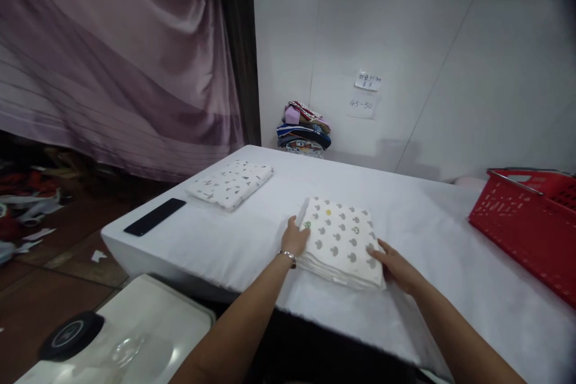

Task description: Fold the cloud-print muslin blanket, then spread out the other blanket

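Note:
A folded white cloth (339, 240) with grey mushroom-like prints lies near the front of the white table, its layers showing along the front edge. My left hand (296, 237) grips its left side, thumb on top; a silvery bracelet is on that wrist. On the opposite side my right hand (393, 264) holds the right edge, with the thumb over the top and the other fingers partly hidden. Further back to the left lies a second folded white cloth (231, 184) with small dark prints, apart from both hands.
A dark flat slab (155, 216) rests at the left edge of the white table (189, 252). The red basket (526, 222) stands at the right. Behind the table is a stack of folded fabrics (303, 129). A whitish lidded box (148, 324) is at lower left.

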{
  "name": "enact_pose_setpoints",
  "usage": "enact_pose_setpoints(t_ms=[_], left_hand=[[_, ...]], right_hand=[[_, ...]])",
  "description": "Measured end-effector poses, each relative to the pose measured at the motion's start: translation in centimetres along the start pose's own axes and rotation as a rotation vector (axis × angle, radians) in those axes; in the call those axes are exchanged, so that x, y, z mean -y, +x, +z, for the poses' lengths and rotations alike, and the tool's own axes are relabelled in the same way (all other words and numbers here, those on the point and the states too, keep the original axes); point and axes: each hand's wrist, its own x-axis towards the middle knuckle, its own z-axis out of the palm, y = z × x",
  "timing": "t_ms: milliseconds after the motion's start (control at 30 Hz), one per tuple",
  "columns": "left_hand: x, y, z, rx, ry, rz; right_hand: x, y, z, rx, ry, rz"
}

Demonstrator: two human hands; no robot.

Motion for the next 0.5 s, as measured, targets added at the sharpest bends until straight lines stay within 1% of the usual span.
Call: enact_pose_setpoints(t_ms=[67, 100, 167, 233, 267, 333, 400, 433, 500], left_hand=[[0.6, 0.4, -0.9, 0.022, 0.058, 0.019], [0.7, 0.4, -1.2, 0.043, 0.109, 0.047], [0.4, 0.0, -1.7, 0.04, 0.247, 0.132], [-0.4, -0.7, -1.8, -0.02, 0.389, 0.248], [-0.9, -1.1, -1.6, -0.047, 0.443, 0.313], [-1.8, -1.7, -1.0, -0.067, 0.519, 0.441], [-2.0, -2.0, -0.1, -0.017, 0.579, 0.503], [-1.8, -2.1, 0.4, 0.014, 0.605, 0.507], [-1.2, -2.1, 1.1, 0.063, 0.645, 0.488]], right_hand=[[-0.6, -0.8, 0.3, 0.024, -0.172, -0.018], [-0.8, -1.0, 0.2, -0.011, -0.299, -0.034], [-0.6, -0.9, -0.1, -0.159, -0.584, -0.09], [0.2, -0.3, 0.0, -0.292, -0.817, -0.223], [0.7, 0.0, 0.3, -0.314, -0.886, -0.313], [1.8, 1.0, 1.5, -0.286, -0.947, -0.494], [2.5, 2.1, 3.3, -0.214, -0.997, -0.622], [2.7, 2.7, 4.1, -0.177, -1.042, -0.652], [2.6, 4.0, 5.5, -0.112, -1.163, -0.637]])
